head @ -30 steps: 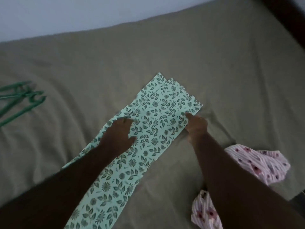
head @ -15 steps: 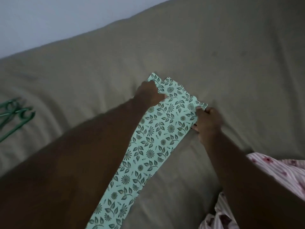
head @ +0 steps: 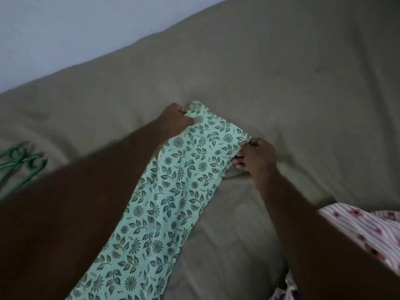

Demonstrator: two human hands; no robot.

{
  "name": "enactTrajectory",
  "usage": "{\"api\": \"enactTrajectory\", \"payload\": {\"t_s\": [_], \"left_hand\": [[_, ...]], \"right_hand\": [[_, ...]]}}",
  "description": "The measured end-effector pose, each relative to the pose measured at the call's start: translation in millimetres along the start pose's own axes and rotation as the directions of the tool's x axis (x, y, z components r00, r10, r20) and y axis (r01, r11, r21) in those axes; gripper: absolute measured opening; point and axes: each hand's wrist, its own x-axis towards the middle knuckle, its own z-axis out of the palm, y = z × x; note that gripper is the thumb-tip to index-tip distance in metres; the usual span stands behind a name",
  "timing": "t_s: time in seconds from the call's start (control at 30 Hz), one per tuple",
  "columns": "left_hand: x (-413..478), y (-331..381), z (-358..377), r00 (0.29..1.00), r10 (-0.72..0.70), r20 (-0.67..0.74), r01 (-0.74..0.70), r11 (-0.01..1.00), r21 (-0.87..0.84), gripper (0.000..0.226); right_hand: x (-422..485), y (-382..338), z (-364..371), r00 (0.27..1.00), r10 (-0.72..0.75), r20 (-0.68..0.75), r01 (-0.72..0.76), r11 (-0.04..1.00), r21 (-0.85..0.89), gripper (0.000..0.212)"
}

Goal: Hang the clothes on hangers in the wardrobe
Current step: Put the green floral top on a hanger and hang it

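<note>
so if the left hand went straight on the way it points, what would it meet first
The left hand grips the cloth corner; beyond that, probably only bare sheet, as far as shown.

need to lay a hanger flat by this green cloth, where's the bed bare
The bed is bare beyond the green cloth up to the wall, and right of the right hand above the pink garment. Crowded: hangers at the left edge, pink garment lower right.

A bed [head: 303, 72] under a wrinkled olive-brown sheet carries a long mint leaf-print cloth [head: 173, 191], running from its middle toward the near edge. Green hangers [head: 23, 165] lie at the left edge, and a pink striped garment [head: 368, 230] lies at the near right corner.
</note>
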Motion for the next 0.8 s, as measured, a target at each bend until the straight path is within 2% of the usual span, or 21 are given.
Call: {"api": "enactTrajectory", "payload": {"t_s": [0.07, 0.17, 0.27, 0.37, 0.5, 0.57, 0.63, 0.7, 0.8], "left_hand": [[8, 6, 5, 0.998, -0.036, 0.046, 0.038, 0.998, -0.051, 0.048], [27, 13, 5, 0.998, 0.058, -0.006, -0.058, 0.997, -0.042, 0.055], [40, 11, 4, 0.988, 0.148, -0.034, -0.141, 0.978, 0.153, 0.055], [46, 5, 7, 0.991, 0.133, -0.017, -0.117, 0.922, 0.368, 0.066], [46, 6, 5, 0.997, -0.036, 0.067, 0.012, 0.944, 0.329, 0.062], [42, 16, 2, 0.997, 0.033, 0.065, -0.05, 0.962, 0.27, 0.049], [35, 30, -4, 0.984, 0.162, -0.068, -0.153, 0.98, 0.125, 0.018], [26, 41, -14, 0.963, 0.227, -0.142, -0.225, 0.974, 0.03, 0.021], [3, 37, -29, 0.976, 0.201, -0.079, -0.201, 0.98, 0.005, 0.021]], "right_hand": [[2, 3, 1, 1.0, -0.011, -0.008, 0.011, 1.0, -0.025, 0.012], [4, 8, -1, 0.997, -0.062, -0.051, 0.059, 0.997, -0.054, 0.007], [8, 11, 0, 0.987, -0.122, -0.105, 0.111, 0.988, -0.105, 0.025], [14, 6, 4, 0.988, -0.102, -0.116, 0.073, 0.971, -0.229, 0.032], [18, -8, 4, 0.999, 0.036, -0.024, -0.04, 0.973, -0.228, 0.018], [18, -20, 0, 0.999, 0.048, -0.011, -0.049, 0.982, -0.185, 0.02], [13, -31, -4, 0.996, -0.069, -0.052, 0.063, 0.991, -0.115, 0.023], [2, -37, -7, 0.985, -0.148, -0.086, 0.145, 0.989, -0.041, 0.022], [-20, -36, -4, 0.995, -0.065, -0.074, 0.064, 0.998, -0.017, 0.014]]}}
